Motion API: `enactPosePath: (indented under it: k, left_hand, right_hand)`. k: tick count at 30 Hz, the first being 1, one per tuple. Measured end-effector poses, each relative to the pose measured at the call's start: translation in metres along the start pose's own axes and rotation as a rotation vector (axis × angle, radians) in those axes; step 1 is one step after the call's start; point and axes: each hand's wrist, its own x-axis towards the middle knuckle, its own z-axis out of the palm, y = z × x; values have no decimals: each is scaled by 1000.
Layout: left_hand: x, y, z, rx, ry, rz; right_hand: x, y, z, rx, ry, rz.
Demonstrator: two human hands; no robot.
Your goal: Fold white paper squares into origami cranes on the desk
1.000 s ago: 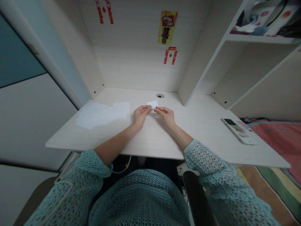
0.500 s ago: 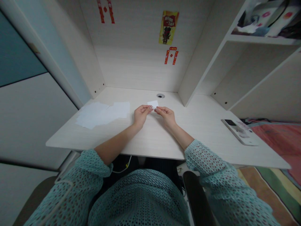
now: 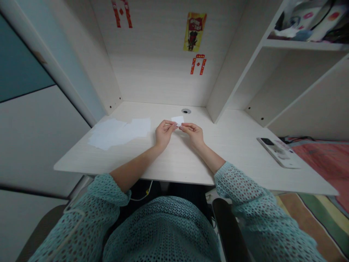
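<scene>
muted, diffuse light | faint shadows on desk point(image 3: 231, 149) | wide-angle stretch at edges | shelf items point(image 3: 311, 22) blurred

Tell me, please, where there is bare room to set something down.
The desk is bare between right hand and flat white object, and between the forearms. It's crowded at left under white papers, and where left hand and right hand hold a small paper.

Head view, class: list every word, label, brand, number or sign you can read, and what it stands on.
Nothing reads surely.
Yellow poster: lettering too blurred.
Lower red stickers: marks too small.
Upper red stickers: too small.
Small white paper: no writing visible.
</scene>
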Motion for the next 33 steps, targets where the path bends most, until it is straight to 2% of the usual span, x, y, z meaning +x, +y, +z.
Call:
enactPosePath:
  k: [8,17,26,33]
  left_hand:
    - [3,-7,-3,-32,12,-37]
    - [4,-1,1,-30,76,-54]
    - [6,-9,-1,-24,62,-72]
    - [3,-7,-1,-23,52,-58]
  right_hand:
    - [0,-1,1,-47,-20,-20]
    - [0,-4,2,-89,-42,-38]
    - [-2,-6,4,-82,-36,-55]
    - [-3,-5,4,-63,-21,-48]
